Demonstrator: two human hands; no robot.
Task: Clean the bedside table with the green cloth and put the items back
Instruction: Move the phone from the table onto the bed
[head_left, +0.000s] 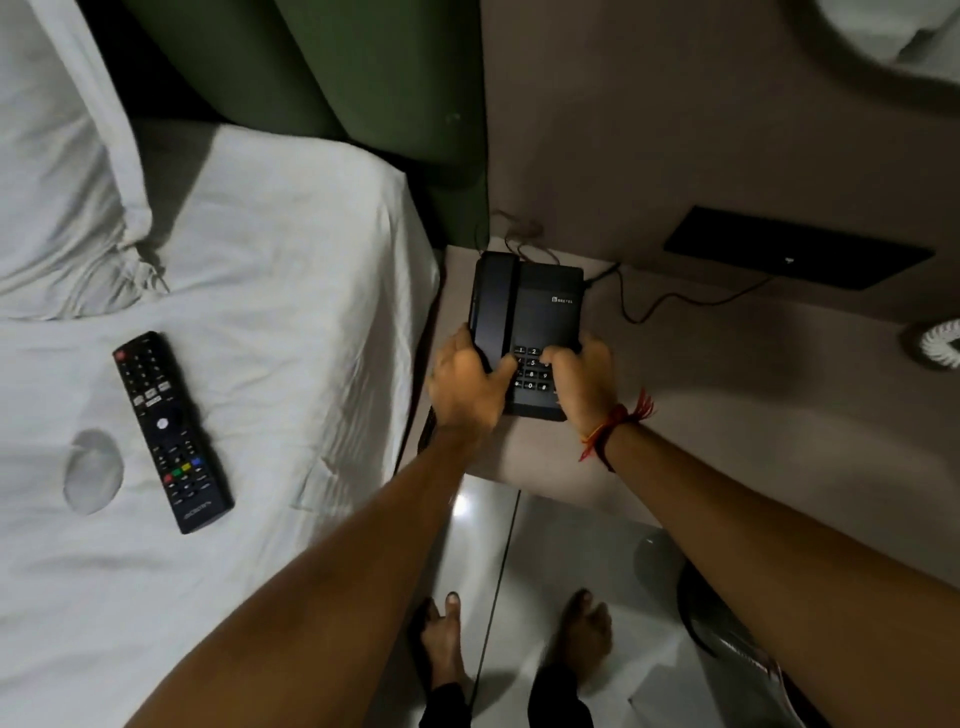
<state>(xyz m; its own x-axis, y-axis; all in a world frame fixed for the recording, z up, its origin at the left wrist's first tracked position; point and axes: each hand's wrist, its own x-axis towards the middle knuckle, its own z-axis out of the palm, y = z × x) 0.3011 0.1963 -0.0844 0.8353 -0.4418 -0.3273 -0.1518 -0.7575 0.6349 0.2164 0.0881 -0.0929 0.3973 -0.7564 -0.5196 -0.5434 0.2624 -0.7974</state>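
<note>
The scene contains 1 black telephone (530, 312), 1 black remote control (171, 431), 1 round clear disc (93, 470) resembling a glass coaster, 1 white pillow (62, 171) and 2 bare hands. The telephone sits on the pale bedside table (550, 457), toward its rear left corner, with the handset seated in the cradle along the left side of the base and 1 dark cord (670, 301) running from its rear toward a dark panel (795, 249) on the wall. The remote control lies face up on the white bed sheet (291, 270), well apart from the table, with the disc just beside its lower left edge. The left hand (467, 384) is placed on the near left corner of the telephone, fingers curled over the handset edge and thumb resting across the keypad. The right hand (582, 379) is placed on the near right corner, fingers bent down over the keypad and side wall of the base. Both hands clasp the telephone from opposite sides; whether the base is raised off the table cannot be determined. Both forearms extend forward and converge on the table. The right wrist carries 1 red thread band (615, 423). The person's 2 bare feet (519, 644) stand on the glossy tiled floor (566, 545) in front of the table. A green headboard (363, 78) stands behind the bed.
</note>
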